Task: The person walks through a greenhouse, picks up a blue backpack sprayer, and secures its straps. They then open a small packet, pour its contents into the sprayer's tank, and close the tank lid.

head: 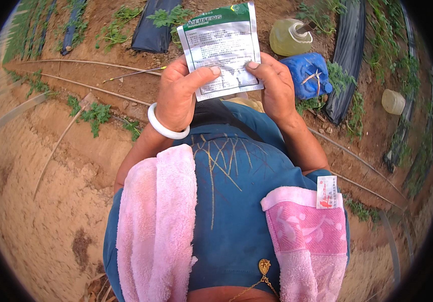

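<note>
A silver foil sachet with a green band along its top (222, 45) is held out flat in front of my body. Small print covers the side facing me, and its far side is hidden. My left hand (180, 87) pinches the sachet's lower left, with the thumb across the print and the fingers behind. At the lower right, my right hand (277, 85) grips it the same way. A white bangle (167, 126) circles my left wrist. Just beyond my right hand lies a blue plastic jerrycan (303, 71) with a strip tied at its handle.
Behind the blue jerrycan stands a translucent jug of yellowish liquid (286, 37). A smaller pale container (393, 102) rests farther right. Black plastic mulch (346, 56) and leafy vines (97, 115) line the soil. Thin poles (95, 90) and a slim rod (133, 74) cross the left side.
</note>
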`<action>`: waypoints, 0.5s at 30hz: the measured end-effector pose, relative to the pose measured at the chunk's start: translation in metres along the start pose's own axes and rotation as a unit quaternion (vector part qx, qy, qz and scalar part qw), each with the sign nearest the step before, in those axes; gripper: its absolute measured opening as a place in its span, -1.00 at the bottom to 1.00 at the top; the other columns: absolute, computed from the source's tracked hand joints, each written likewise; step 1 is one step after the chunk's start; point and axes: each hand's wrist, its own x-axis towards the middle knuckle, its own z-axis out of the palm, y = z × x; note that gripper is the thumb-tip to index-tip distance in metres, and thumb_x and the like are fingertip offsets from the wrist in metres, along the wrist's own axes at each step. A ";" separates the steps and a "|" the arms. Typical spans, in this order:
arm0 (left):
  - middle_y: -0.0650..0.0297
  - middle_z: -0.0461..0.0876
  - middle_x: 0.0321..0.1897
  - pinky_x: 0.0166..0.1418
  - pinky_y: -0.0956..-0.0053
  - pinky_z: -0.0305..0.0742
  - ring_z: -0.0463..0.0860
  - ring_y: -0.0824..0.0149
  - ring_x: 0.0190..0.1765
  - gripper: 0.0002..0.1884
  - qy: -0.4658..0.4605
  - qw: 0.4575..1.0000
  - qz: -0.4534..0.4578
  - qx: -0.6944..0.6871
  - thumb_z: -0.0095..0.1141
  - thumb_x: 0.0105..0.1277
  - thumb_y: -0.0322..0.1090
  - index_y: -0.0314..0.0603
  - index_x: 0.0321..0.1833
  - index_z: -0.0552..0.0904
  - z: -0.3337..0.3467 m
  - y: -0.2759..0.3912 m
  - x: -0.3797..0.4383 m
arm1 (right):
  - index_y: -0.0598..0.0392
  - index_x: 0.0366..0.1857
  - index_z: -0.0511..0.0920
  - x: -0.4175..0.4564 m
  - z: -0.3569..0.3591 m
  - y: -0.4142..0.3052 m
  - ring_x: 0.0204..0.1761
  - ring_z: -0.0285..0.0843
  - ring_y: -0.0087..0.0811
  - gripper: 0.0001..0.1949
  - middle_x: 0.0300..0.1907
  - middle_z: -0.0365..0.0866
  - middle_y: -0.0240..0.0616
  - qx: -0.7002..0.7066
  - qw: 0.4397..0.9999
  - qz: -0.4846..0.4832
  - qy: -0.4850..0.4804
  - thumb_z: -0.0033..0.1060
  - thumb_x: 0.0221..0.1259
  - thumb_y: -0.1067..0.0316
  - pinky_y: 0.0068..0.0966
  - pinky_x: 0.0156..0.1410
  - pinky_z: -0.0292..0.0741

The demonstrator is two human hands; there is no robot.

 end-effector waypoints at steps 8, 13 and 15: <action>0.16 0.65 -0.09 0.15 0.49 0.41 0.60 0.39 -0.02 -0.68 -0.024 0.999 0.024 0.014 -0.04 0.22 -0.51 -0.42 0.03 0.56 -0.004 0.001 -0.004 | 0.37 -0.03 0.53 0.002 -0.005 0.001 -0.13 0.53 -0.55 -0.68 -0.16 0.64 -0.22 0.000 0.999 -0.038 0.026 -0.08 0.28 0.36 -0.61 0.05 0.40; 0.17 0.66 -0.10 0.15 0.49 0.40 0.60 0.41 -0.03 -0.68 -0.024 0.999 0.028 0.010 -0.02 0.23 -0.50 -0.43 0.04 0.56 -0.003 0.000 -0.006 | 0.39 -0.03 0.52 -0.001 -0.005 0.000 -0.14 0.52 -0.54 -0.67 -0.16 0.64 -0.21 -0.021 0.998 -0.043 0.029 -0.10 0.28 0.35 -0.62 0.04 0.39; 0.17 0.66 -0.10 0.15 0.50 0.40 0.59 0.41 -0.03 -0.68 -0.022 0.999 0.030 0.010 -0.01 0.23 -0.50 -0.42 0.05 0.56 -0.003 -0.001 -0.007 | 0.40 -0.04 0.52 -0.002 -0.005 0.000 -0.15 0.52 -0.55 -0.67 -0.16 0.64 -0.21 -0.028 0.998 -0.045 0.034 -0.11 0.28 0.35 -0.62 0.03 0.39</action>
